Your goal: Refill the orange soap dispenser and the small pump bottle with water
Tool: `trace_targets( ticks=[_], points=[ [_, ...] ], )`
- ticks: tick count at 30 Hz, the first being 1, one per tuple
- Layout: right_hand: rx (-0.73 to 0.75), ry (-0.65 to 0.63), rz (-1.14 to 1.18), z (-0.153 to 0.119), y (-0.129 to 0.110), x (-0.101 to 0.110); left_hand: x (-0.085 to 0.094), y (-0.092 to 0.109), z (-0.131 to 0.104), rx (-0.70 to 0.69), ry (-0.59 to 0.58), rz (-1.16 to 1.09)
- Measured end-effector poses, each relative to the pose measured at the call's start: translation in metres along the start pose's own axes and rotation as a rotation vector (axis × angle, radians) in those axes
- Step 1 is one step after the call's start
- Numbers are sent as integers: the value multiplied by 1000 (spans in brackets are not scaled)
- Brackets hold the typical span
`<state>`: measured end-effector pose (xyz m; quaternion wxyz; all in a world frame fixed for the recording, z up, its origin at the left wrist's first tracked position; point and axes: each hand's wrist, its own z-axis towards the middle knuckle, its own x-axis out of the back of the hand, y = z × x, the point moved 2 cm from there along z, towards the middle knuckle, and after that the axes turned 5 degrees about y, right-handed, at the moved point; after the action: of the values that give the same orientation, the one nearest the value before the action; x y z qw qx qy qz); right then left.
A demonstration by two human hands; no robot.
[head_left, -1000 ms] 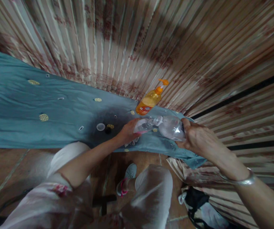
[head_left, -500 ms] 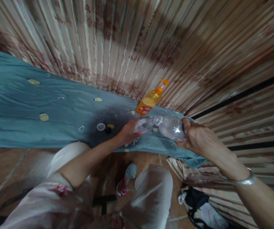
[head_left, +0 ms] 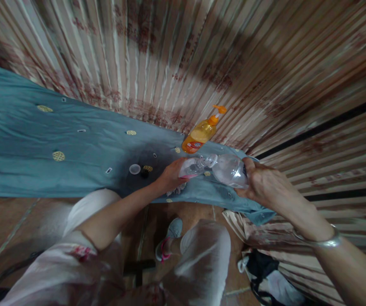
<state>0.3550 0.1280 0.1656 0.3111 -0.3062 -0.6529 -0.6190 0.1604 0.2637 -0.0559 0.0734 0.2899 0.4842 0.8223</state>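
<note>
My left hand [head_left: 172,175] is wrapped round a small clear bottle [head_left: 191,167] with some pink near its lower edge. In my right hand [head_left: 259,180] is a larger clear bottle [head_left: 230,170], tilted on its side. The necks of the two bottles meet between my hands; whether liquid passes between them cannot be made out. Just beyond them stands an orange pump bottle [head_left: 199,135] with yellow liquid. A round clear lid [head_left: 134,169] and a small black cap [head_left: 144,174] lie left of my left hand. Something whitish and crumpled [head_left: 178,189] shows under that hand.
The blue cloth [head_left: 87,148] with yellow prints covers a long surface before me. A pleated patterned curtain [head_left: 157,55] hangs behind it and at the right, crossed by dark bars. A black and white bag [head_left: 268,272] lies on the tiled floor at lower right.
</note>
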Motion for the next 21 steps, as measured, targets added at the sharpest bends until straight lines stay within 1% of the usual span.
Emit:
trace_targets(
  ticks=[7, 12, 21],
  points=[
    [-4, -26, 5, 1, -1, 5, 2, 3, 0, 62, -25, -31],
    [-3, -52, 15, 3, -2, 9, 2, 4, 0, 57, -21, -18],
    [12, 18, 17, 0, 0, 3, 3, 7, 0, 84, -24, -30]
  ],
)
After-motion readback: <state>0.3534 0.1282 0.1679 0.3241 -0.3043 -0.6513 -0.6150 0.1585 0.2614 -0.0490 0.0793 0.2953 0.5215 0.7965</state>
